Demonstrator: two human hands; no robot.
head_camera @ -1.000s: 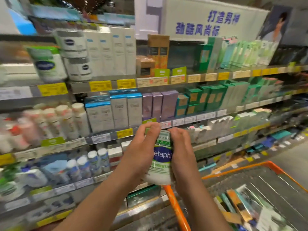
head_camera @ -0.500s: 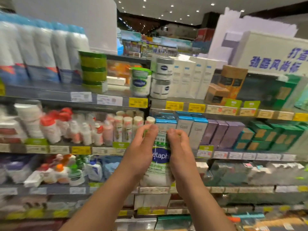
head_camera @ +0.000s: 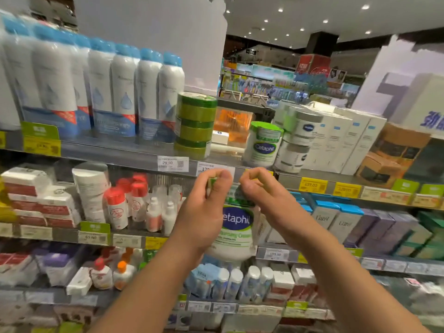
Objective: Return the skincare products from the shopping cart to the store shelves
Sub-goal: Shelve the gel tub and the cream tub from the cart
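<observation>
**Q:** What are the hands holding?

**A:** A smooth white plastic jar (head_camera: 236, 233) with rounded shoulders and a blue oval label reading "Cetaphil". It is held upright in mid-air in front of the shelves, at the middle of the view. The left hand (head_camera: 204, 212) wraps its side, thumb up near the green lid. The right hand (head_camera: 262, 198) pinches at the top of the jar with curled fingertips.

**Q:** Where is it relative to the shelves?

**A:** Just below the edge of the upper shelf (head_camera: 134, 157), a grey metal ledge with paper price tags. A matching jar (head_camera: 264, 144) with a green lid stands on that shelf, above and slightly right of the hands.

**Q:** What else is nearby?

**A:** To the left on that shelf, tall glossy white spray cans (head_camera: 125, 92) with blue caps, then a stack of round green tins (head_camera: 195, 123). To the right, two stacked white tubs (head_camera: 300, 138) and plain white cartons (head_camera: 343, 140). One shelf down on the left, small bottles with red caps (head_camera: 125, 200); on the right, blue-topped boxes (head_camera: 336, 217), blurred.
</observation>
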